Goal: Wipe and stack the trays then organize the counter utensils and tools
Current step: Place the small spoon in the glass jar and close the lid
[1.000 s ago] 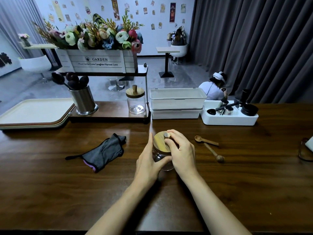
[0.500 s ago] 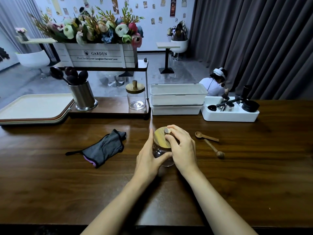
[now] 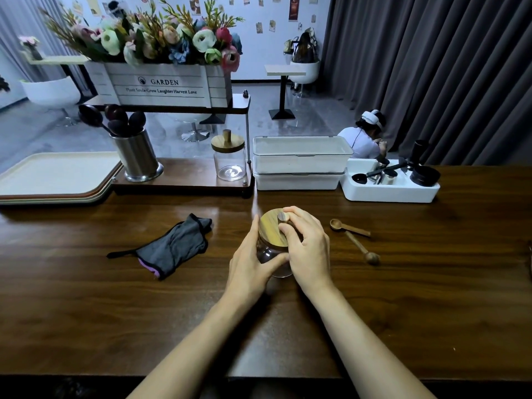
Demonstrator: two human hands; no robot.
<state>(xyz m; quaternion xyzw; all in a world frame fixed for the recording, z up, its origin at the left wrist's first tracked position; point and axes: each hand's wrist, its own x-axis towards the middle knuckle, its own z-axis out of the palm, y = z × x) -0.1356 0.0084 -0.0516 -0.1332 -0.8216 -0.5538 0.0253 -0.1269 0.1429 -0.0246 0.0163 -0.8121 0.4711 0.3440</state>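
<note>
A glass jar with a round wooden lid stands on the dark wooden counter at the centre. My left hand grips the jar's glass side from the left. My right hand holds the lid, fingers curled round its small knob. A grey cloth lies to the left of the jar. Two wooden spoons lie to its right. Stacked trays sit at the far left.
A low shelf holds a steel utensil cup and a second lidded jar. Two stacked white boxes and a white bin of black tools stand behind. A flower crate sits above. A person sits beyond the counter.
Both hands stay on the jar and lid with hardly any shift. The view has tilted slightly, so everything sits a little higher in the frame.
</note>
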